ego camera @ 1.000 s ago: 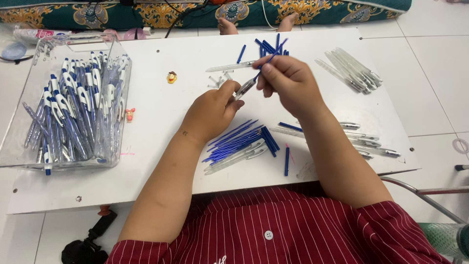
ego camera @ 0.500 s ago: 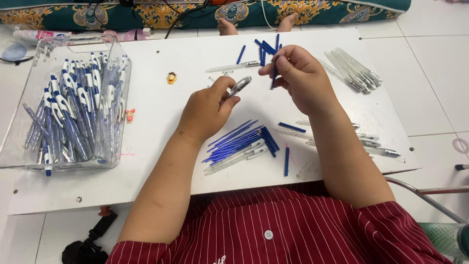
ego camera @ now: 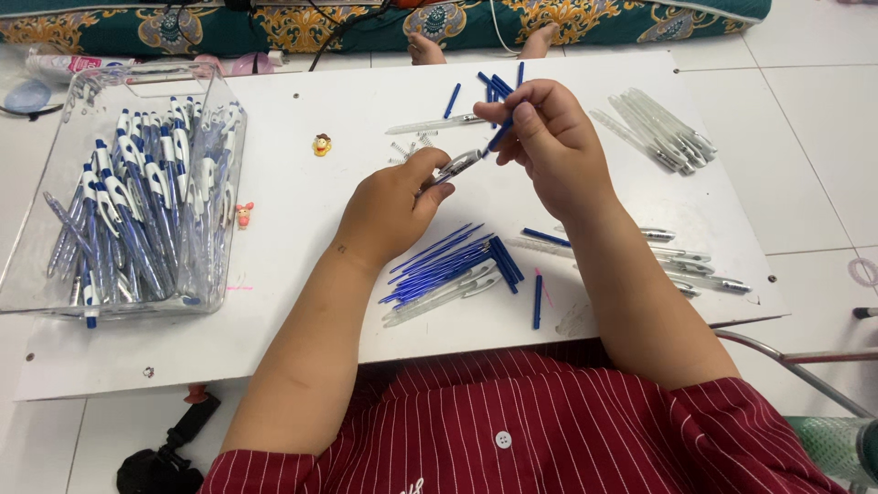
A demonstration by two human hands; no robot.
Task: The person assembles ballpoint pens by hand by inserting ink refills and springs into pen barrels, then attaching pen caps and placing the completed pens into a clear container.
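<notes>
Left hand (ego camera: 389, 206) pinches a clear pen barrel (ego camera: 455, 168) between thumb and fingers, silver tip end pointing up-right, held just above the white board (ego camera: 302, 302). Right hand (ego camera: 549, 142) pinches a short blue pen part (ego camera: 500, 135) at its fingertips, its lower end just beside the barrel's tip; cannot tell if they touch. Both hands hover over the board's middle, close together.

Below the hands: a bundle of blue refills (ego camera: 439, 263) lying diagonal, clear barrels (ego camera: 439, 297) tight against them, a few short blue pieces (ego camera: 506, 261) next to those. One blue piece (ego camera: 537, 297) lies alone near the board's front edge. Right of the forearm: more clear barrels with silver tips (ego camera: 695, 270). Far right corner: a pile of clear barrels (ego camera: 658, 135). Behind the right hand: scattered blue caps (ego camera: 494, 84), one clear barrel (ego camera: 430, 125), small springs (ego camera: 407, 148). Left side: a clear plastic bin (ego camera: 37, 229) full of assembled blue-and-white pens (ego camera: 137, 210). Small yellow figure (ego camera: 321, 144) on the board between bin and hands. Red striped shirt (ego camera: 549, 430) at the bottom.
</notes>
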